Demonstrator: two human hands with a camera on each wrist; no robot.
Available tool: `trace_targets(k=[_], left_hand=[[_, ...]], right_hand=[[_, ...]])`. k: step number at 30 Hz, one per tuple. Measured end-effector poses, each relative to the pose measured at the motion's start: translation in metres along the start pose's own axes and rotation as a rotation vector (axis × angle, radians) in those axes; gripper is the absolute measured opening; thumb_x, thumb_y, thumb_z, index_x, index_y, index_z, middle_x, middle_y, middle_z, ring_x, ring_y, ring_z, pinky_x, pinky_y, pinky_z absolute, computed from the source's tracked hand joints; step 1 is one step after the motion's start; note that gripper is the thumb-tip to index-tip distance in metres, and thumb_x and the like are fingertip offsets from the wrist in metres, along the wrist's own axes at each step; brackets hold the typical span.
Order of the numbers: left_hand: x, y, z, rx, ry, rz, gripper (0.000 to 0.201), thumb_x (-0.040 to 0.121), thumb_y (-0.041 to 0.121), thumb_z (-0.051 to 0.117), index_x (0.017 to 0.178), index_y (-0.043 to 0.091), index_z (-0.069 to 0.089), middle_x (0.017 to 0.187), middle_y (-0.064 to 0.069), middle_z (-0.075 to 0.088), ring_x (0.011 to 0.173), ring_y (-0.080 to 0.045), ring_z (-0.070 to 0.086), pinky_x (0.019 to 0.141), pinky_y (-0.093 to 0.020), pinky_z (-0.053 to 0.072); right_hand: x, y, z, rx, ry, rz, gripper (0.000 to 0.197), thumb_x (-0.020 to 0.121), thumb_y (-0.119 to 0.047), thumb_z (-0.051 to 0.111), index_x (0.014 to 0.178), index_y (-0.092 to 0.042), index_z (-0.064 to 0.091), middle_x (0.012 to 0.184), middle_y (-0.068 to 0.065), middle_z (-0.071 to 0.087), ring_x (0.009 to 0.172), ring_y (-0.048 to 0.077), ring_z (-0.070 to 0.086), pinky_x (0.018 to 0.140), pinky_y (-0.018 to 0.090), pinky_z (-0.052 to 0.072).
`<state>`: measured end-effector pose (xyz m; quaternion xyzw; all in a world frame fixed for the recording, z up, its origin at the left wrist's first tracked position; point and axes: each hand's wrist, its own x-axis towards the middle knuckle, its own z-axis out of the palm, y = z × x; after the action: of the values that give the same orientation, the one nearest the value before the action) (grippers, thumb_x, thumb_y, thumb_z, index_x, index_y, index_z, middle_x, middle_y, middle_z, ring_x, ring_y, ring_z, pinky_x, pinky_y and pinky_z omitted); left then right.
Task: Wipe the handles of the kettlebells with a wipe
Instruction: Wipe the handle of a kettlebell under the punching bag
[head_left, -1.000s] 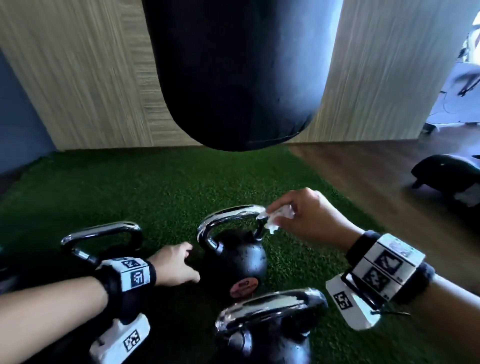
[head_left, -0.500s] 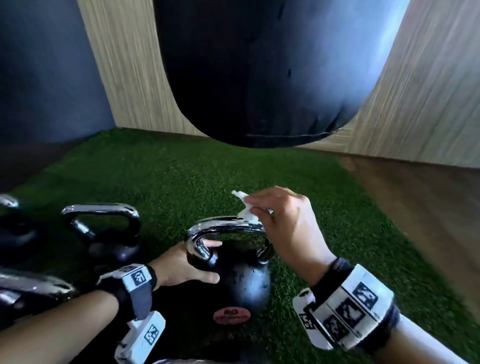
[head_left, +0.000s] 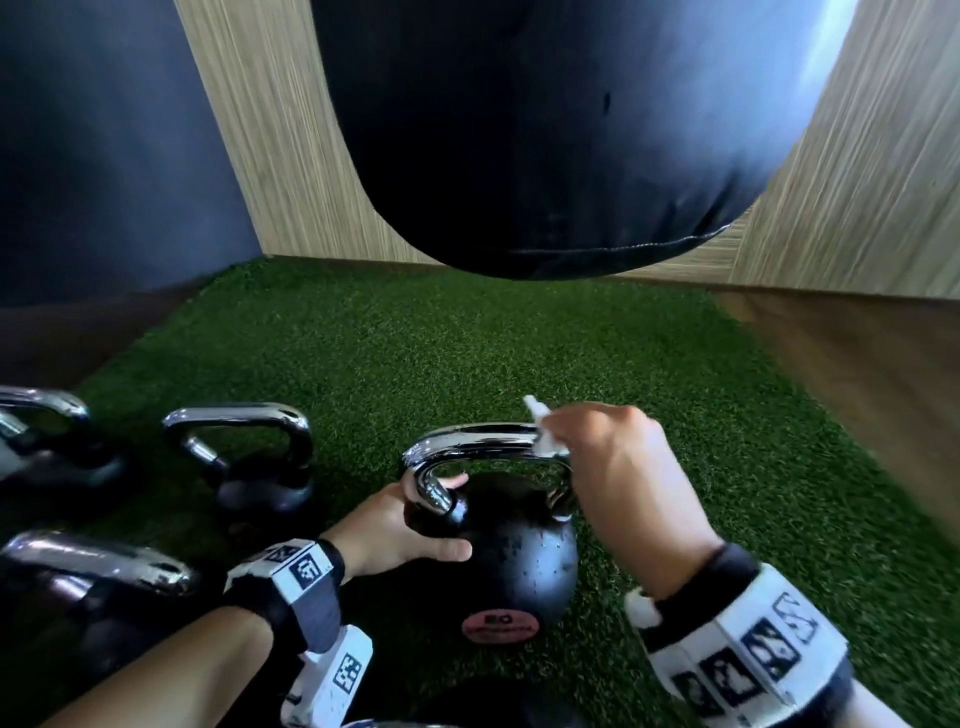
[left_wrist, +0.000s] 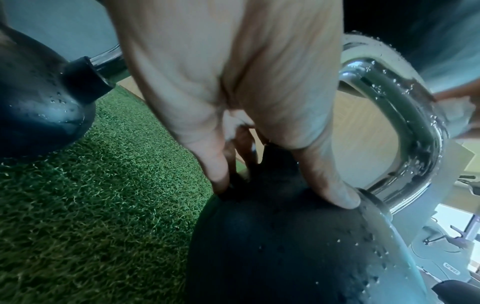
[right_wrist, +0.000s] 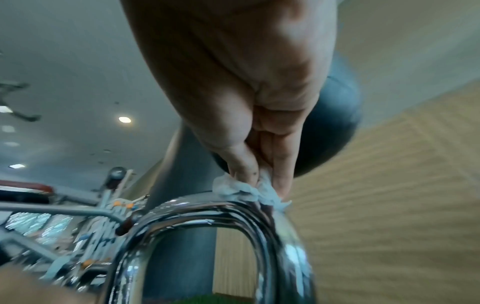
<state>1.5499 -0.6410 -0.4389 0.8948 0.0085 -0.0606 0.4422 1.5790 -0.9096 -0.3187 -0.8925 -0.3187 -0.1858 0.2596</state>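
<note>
A black kettlebell (head_left: 519, 551) with a chrome handle (head_left: 478, 436) stands on the green turf in the middle of the head view. My right hand (head_left: 613, 457) pinches a crumpled white wipe (head_left: 540, 421) against the top right corner of that handle. The right wrist view shows the wipe (right_wrist: 246, 191) squeezed between thumb and fingers on the wet chrome handle (right_wrist: 207, 209). My left hand (head_left: 395, 525) grips the bell at the foot of the handle's left leg, thumb on the front. In the left wrist view, thumb and fingers (left_wrist: 345, 199) press on the black ball (left_wrist: 285, 246).
A black punching bag (head_left: 545, 130) hangs low over the turf (head_left: 467, 353), just beyond the hands. Other chrome-handled kettlebells stand to the left (head_left: 249, 467), at the far left (head_left: 47, 447) and at the near left (head_left: 93, 597). Wooden floor (head_left: 857, 374) lies to the right.
My left hand moved from the turf beside the kettlebell and took hold of it by the handle's left leg. My right hand shifted the wipe up onto the handle's top right corner.
</note>
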Motion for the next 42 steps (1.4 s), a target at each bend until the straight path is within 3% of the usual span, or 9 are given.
trace_targets(k=[5, 10, 14, 17, 21, 26, 30, 37, 42], left_hand=[[0.000, -0.006, 0.002, -0.019, 0.011, -0.010, 0.087, 0.051, 0.072, 0.090, 0.130, 0.064, 0.055, 0.129, 0.032, 0.064, 0.125, 0.012, 0.054, 0.120, -0.028, 0.036], [-0.004, -0.002, 0.005, -0.040, 0.019, -0.023, 0.079, 0.062, 0.056, 0.093, 0.132, 0.056, 0.057, 0.124, 0.040, 0.062, 0.121, 0.017, 0.054, 0.118, -0.025, 0.036], [-0.003, 0.003, 0.004, -0.049, 0.000, -0.015, 0.086, 0.057, 0.059, 0.093, 0.135, 0.050, 0.058, 0.127, 0.031, 0.065, 0.123, 0.015, 0.055, 0.119, -0.026, 0.038], [-0.005, 0.004, 0.004, -0.050, 0.020, -0.017, 0.086, 0.056, 0.062, 0.092, 0.134, 0.051, 0.058, 0.129, 0.036, 0.059, 0.123, 0.018, 0.052, 0.119, -0.023, 0.036], [-0.008, 0.009, 0.004, 0.028, 0.041, -0.060, 0.092, 0.049, 0.077, 0.086, 0.133, 0.057, 0.056, 0.129, 0.035, 0.063, 0.123, 0.014, 0.054, 0.118, -0.027, 0.038], [-0.029, 0.035, -0.001, 0.378, 0.040, -0.187, 0.059, 0.075, 0.069, 0.076, 0.125, 0.038, 0.068, 0.117, 0.016, 0.073, 0.109, -0.002, 0.066, 0.099, -0.024, 0.050], [-0.059, 0.071, -0.036, 0.486, 0.068, -0.176, 0.004, 0.082, 0.041, 0.079, 0.079, 0.041, 0.076, 0.083, 0.018, 0.077, 0.080, 0.006, 0.071, 0.084, -0.026, 0.059], [-0.074, 0.174, -0.064, -0.311, 0.102, 0.075, 0.027, 0.097, 0.033, 0.063, 0.120, 0.022, 0.074, 0.110, -0.002, 0.079, 0.103, -0.016, 0.076, 0.090, -0.030, 0.061], [-0.062, 0.201, -0.048, -0.599, 0.044, -0.007, 0.029, 0.103, 0.027, 0.054, 0.112, 0.005, 0.069, 0.106, -0.017, 0.078, 0.098, -0.029, 0.076, 0.087, -0.037, 0.063]], right_hand=[[-0.008, 0.009, 0.011, 0.039, 0.129, -0.029, 0.031, 0.084, 0.010, 0.058, 0.101, -0.007, 0.077, 0.108, 0.007, 0.077, 0.085, 0.022, 0.077, 0.075, 0.037, 0.065], [-0.020, 0.038, 0.023, 0.206, 0.252, 0.179, 0.027, 0.088, 0.003, 0.071, 0.097, -0.021, 0.081, 0.086, -0.009, 0.078, 0.062, -0.010, 0.064, 0.061, 0.000, 0.046], [-0.044, 0.063, 0.050, 0.422, 0.090, 0.504, 0.026, 0.089, -0.020, 0.077, 0.080, -0.044, 0.077, 0.065, -0.015, 0.073, 0.054, -0.005, 0.063, 0.053, 0.016, 0.053], [-0.051, 0.064, 0.069, 0.689, 0.151, 0.683, 0.013, 0.088, -0.020, 0.077, 0.090, -0.032, 0.081, 0.080, -0.010, 0.079, 0.079, 0.016, 0.077, 0.078, 0.046, 0.064], [-0.051, 0.057, 0.076, 0.918, 0.049, 0.797, 0.007, 0.088, -0.003, 0.073, 0.087, -0.007, 0.079, 0.088, 0.015, 0.078, 0.088, 0.029, 0.073, 0.082, 0.039, 0.061], [-0.048, 0.062, 0.037, 0.752, -0.191, 0.728, 0.006, 0.089, -0.010, 0.075, 0.091, -0.006, 0.080, 0.074, 0.007, 0.078, 0.060, 0.009, 0.071, 0.055, 0.027, 0.059], [-0.042, 0.047, 0.001, 0.850, -0.172, 0.629, 0.015, 0.088, 0.003, 0.070, 0.092, -0.008, 0.079, 0.071, 0.000, 0.077, 0.054, 0.005, 0.067, 0.050, 0.016, 0.048], [-0.004, -0.009, -0.047, 0.803, -0.040, 0.223, 0.011, 0.084, -0.009, 0.078, 0.089, -0.019, 0.080, 0.080, -0.005, 0.078, 0.068, 0.007, 0.072, 0.061, 0.015, 0.054], [0.019, -0.025, -0.041, 0.610, 0.185, 0.083, 0.020, 0.076, -0.010, 0.085, 0.080, -0.024, 0.072, 0.074, -0.009, 0.073, 0.065, 0.003, 0.067, 0.063, 0.016, 0.051]])
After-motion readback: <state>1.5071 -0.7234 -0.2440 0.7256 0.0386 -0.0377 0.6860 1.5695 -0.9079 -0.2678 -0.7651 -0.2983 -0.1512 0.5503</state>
